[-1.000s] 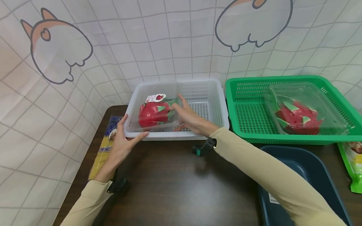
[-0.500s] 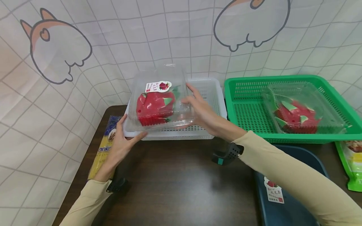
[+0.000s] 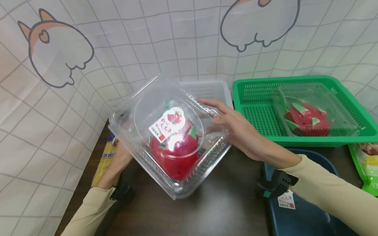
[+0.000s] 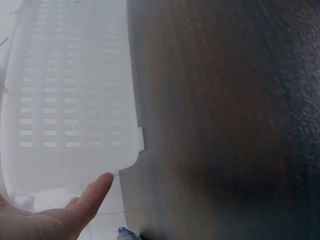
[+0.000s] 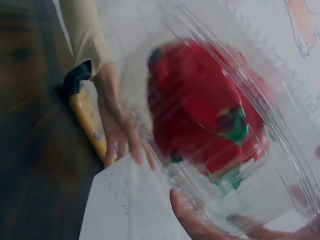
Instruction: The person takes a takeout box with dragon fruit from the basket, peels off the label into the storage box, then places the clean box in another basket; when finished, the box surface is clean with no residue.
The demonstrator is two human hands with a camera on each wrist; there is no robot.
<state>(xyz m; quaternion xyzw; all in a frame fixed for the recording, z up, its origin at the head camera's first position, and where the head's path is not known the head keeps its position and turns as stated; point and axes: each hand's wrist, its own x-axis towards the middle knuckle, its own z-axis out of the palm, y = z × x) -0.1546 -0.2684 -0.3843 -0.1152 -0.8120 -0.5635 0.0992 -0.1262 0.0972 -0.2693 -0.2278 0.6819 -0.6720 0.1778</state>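
My right hand [image 3: 246, 132] grips the right edge of a clear plastic box [image 3: 174, 188], tilted in the air above the front of the white basket [image 3: 222, 93]. Inside lies a red dragon fruit [image 3: 177, 164] with green tips, under a white label [image 3: 166, 126] on the lid. In the head view the box covers much of my left hand [image 3: 121, 154] and of the basket. The left wrist view has my left hand [image 4: 75, 212], thumb straight, at the basket's [image 4: 75, 165] corner. Its straight fingers [image 5: 135, 147] touch the basket's end [image 5: 125, 200] in the right wrist view.
A green basket [image 3: 251, 142] at the right holds another boxed dragon fruit [image 3: 308, 119]. In front of it stands a dark blue tub [image 3: 310, 216] with a label [image 3: 286, 200] inside. A yellow packet [image 3: 103, 160] lies left, a green packet [image 3: 369, 164] far right.
My right hand has lifted the boxed fruit out of the white basket, brought it nearer the camera and turned it. My left forearm has hardly moved.
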